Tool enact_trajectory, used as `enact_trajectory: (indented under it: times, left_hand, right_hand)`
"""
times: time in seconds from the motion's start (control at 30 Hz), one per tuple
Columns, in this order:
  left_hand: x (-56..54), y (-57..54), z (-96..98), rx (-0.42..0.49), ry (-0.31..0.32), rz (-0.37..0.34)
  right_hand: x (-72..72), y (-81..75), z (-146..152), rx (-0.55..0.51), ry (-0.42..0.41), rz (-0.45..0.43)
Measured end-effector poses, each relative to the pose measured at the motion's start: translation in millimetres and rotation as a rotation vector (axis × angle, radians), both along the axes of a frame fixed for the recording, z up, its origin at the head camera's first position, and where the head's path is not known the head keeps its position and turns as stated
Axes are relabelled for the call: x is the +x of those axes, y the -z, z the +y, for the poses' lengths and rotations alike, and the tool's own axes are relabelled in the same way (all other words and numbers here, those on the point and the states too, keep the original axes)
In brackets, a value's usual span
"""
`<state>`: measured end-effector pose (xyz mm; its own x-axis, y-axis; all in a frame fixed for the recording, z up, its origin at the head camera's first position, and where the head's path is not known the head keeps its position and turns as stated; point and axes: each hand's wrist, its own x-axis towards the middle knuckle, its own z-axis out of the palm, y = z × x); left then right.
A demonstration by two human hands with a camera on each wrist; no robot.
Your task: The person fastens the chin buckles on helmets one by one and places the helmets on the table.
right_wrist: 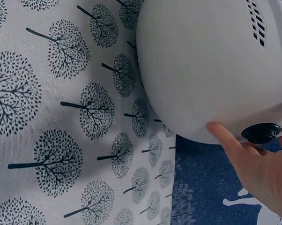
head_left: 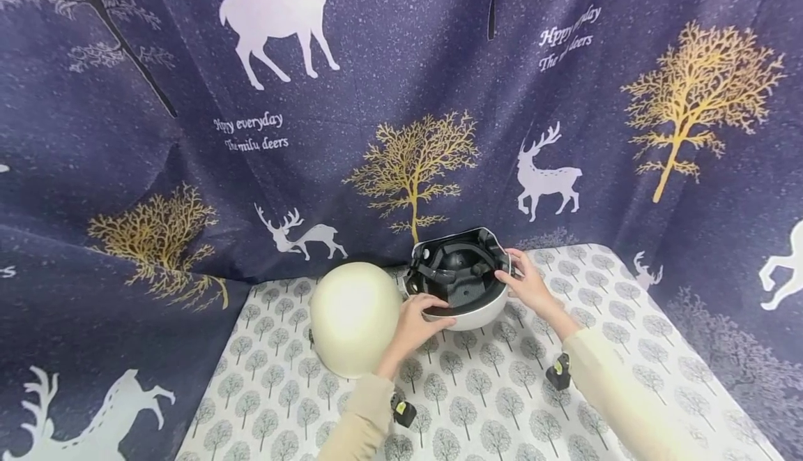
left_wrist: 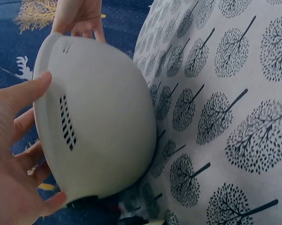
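Note:
A white helmet lies tipped upside down toward the back of the table, so its black lining and straps show in the head view. My left hand grips its near-left rim. In the left wrist view, that thumb lies near the rim beside the vent slots of the white shell, with the other fingers partly hidden behind the edge. My right hand holds the right side. The right wrist view shows a finger against the shell, near a round black knob.
Close to the left of the white helmet, a cream helmet stands dome up. A tree-print cloth covers the table. Behind it hangs a dark blue curtain with deer and trees. Small black devices sit at both wrists.

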<state>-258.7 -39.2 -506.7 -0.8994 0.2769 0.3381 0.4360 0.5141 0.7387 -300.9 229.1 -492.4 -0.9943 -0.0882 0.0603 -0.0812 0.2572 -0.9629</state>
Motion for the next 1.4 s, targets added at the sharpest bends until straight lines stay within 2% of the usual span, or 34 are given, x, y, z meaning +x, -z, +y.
enact_trajectory:
  times: [0.23, 0.4, 0.5, 0.67, 0.8, 1.0, 1.13, 1.27, 1.4]
  left_hand:
    - [-2.1, -1.1, -5.4, 0.034, -0.067, -0.077]
    - [-6.8, -2.8, -5.0, 0.145, -0.086, -0.091]
    - [-10.2, -2.1, -4.5, 0.185, -0.118, -0.074]
    - [-16.4, 5.3, -5.9, 0.206, -0.178, -0.082]
    - [-17.6, 10.8, -6.7, 0.227, -0.204, -0.107]
    - [-16.1, 9.9, -8.7, 0.276, -0.213, -0.097]
    - [-12.5, 6.3, -11.3, 0.259, -0.222, -0.082]
    - [-7.9, 5.3, -13.2, 0.278, -0.218, -0.124]
    - [-6.3, 7.0, -15.7, 0.320, -0.199, -0.173]
  right_hand:
    - [0.9, 4.0, 7, -0.006, 0.012, -0.032]
    - [3.9, 6.4, 11, -0.024, 0.036, -0.039]
    - [7.0, 7.6, 13, -0.015, 0.038, -0.034]
    - [12.5, 11.6, 19, 0.023, 0.047, -0.038]
    - [16.6, 15.5, 24, 0.094, 0.070, -0.044]
    - [20.6, 19.2, 24, 0.117, 0.088, -0.054]
    - [20.0, 23.3, 23, 0.055, 0.072, -0.079]
    - [18.4, 26.7, 24, -0.024, 0.046, -0.107]
    - [18.2, 23.9, 24, -0.025, 0.040, -0.124]
